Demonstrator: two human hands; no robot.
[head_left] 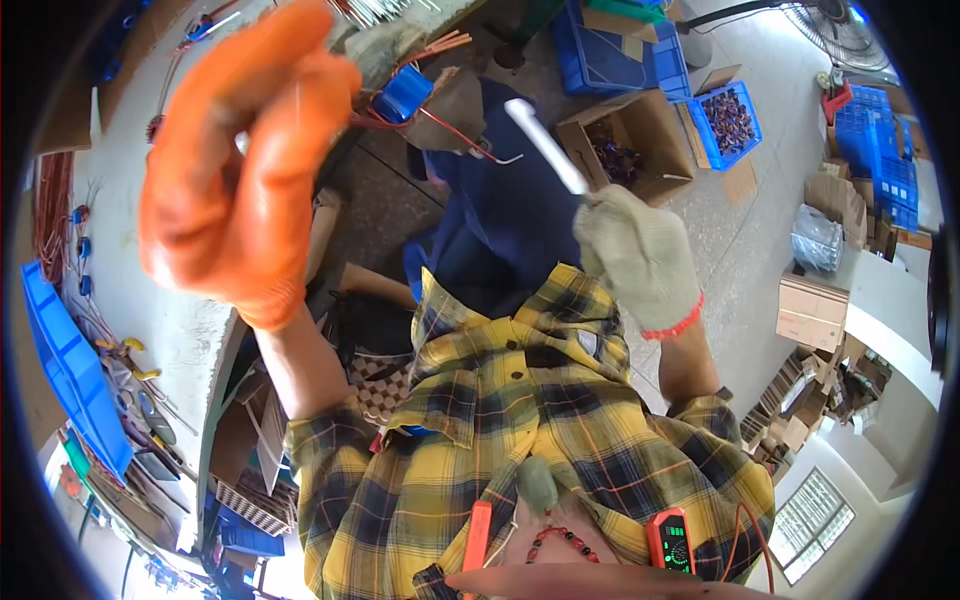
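Observation:
My left hand (245, 180), in an orange rubber glove, is raised close to the camera over the left bench. Its fingers are curled together; whatever they may hold is hidden. Beside the glove's right edge is a blue block-shaped electrical part (403, 95) with red wire leads, one stretching right to a bent bare tip. Where the other lead ends behind the glove I cannot tell. My right hand (640, 250), in a pale knit glove, is wrapped round a slim tool (546, 145) with a flat, whitish, blade-like end pointing up and left.
The grey bench (185, 350) along my left carries wires, hand tools and a blue tray (75, 370). Ahead on the floor stand an open cardboard box (665, 130), a blue crate of small parts (727, 125) and a larger blue bin (575, 60). Cartons (812, 310) are at the right.

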